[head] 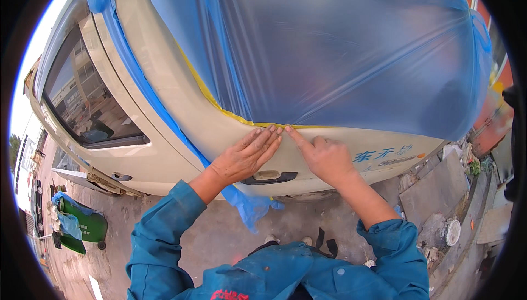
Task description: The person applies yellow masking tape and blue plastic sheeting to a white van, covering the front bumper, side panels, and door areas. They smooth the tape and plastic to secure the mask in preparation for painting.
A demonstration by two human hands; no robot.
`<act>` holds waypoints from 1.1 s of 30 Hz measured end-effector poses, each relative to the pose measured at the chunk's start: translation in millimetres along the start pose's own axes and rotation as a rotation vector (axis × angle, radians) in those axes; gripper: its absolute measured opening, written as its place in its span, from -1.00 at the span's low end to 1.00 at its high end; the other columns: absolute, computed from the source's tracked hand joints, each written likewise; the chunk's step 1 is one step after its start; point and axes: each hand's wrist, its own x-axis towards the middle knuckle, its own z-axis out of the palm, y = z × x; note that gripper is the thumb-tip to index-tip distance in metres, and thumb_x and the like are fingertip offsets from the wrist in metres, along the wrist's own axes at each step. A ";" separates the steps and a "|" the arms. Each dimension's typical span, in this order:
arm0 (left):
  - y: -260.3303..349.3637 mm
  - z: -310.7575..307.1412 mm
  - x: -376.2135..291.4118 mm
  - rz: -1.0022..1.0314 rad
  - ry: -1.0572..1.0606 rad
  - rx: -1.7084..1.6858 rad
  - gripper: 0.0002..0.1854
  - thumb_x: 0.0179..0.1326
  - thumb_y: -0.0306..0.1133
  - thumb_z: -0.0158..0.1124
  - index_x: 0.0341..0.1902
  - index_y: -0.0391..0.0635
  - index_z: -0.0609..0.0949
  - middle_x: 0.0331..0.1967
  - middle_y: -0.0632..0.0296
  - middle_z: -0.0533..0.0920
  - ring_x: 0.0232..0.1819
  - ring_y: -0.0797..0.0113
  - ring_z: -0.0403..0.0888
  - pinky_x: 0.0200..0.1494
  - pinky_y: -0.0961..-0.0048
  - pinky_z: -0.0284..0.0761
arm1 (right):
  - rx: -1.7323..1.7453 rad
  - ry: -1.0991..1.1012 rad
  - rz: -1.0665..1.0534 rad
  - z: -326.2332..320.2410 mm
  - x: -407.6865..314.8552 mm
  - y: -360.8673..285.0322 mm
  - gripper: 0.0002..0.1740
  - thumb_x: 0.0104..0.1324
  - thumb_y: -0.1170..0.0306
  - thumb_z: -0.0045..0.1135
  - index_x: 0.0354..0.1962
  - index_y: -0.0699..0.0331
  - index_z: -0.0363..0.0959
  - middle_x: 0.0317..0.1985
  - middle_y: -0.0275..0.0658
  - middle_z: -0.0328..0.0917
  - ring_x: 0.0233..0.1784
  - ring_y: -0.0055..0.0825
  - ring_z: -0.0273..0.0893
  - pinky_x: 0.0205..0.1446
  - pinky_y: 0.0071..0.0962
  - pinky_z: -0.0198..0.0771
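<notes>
My left hand (249, 154) lies with its fingertips on the yellow masking tape (214, 104) that edges a blue plastic masking film (329, 61). Close on its right, my right hand (325, 156) presses the same edge with an extended index finger, its other fingers curled. The film covers the window area of a beige vehicle's side. Below my hands is a recessed door handle (273, 177) on the beige door panel (230, 139). A gathered strip of blue film (152, 98) runs down the panel at the left, its loose end (251, 207) hanging below the body.
An uncovered side window (90, 98) is at the left. A green wheeled bin (84, 222) with plastic waste stands on the ground at lower left. Boards (436, 185), rubble and a white bucket (453, 233) lie at the right. Printed writing marks the door.
</notes>
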 end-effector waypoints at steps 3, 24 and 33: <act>-10.3 2.6 -12.9 0.032 0.021 0.049 -0.45 0.69 -0.26 0.18 0.66 -0.11 0.52 0.74 0.19 0.52 0.80 0.25 0.37 0.86 0.15 0.24 | -0.022 -0.036 0.016 -1.6 -2.3 0.4 -0.05 0.45 0.32 0.36 0.74 -0.44 0.35 -0.56 -0.35 0.38 -0.69 -0.33 0.49 -0.61 -0.21 0.49; 91.5 -54.4 -18.8 -1.188 0.289 -1.863 -0.72 0.63 -0.45 0.41 0.30 -0.26 0.81 0.16 0.13 0.78 0.12 0.36 0.80 0.19 0.38 0.75 | 1.056 0.232 0.334 -42.5 -38.7 -90.9 -0.77 0.62 0.49 0.31 0.16 0.32 0.65 -0.12 -0.13 0.61 -0.18 -0.21 0.59 -0.04 -0.25 0.53; 101.5 -53.7 -16.3 -1.364 0.206 -1.812 -0.84 0.57 -0.47 0.48 0.07 -0.31 0.81 -0.15 0.21 0.81 -0.17 0.51 0.77 -0.07 0.46 0.70 | 0.872 0.312 0.177 -30.9 -37.9 -104.3 -0.69 0.54 0.52 0.44 0.18 0.27 0.64 -0.14 -0.09 0.67 -0.21 -0.12 0.66 -0.15 -0.19 0.56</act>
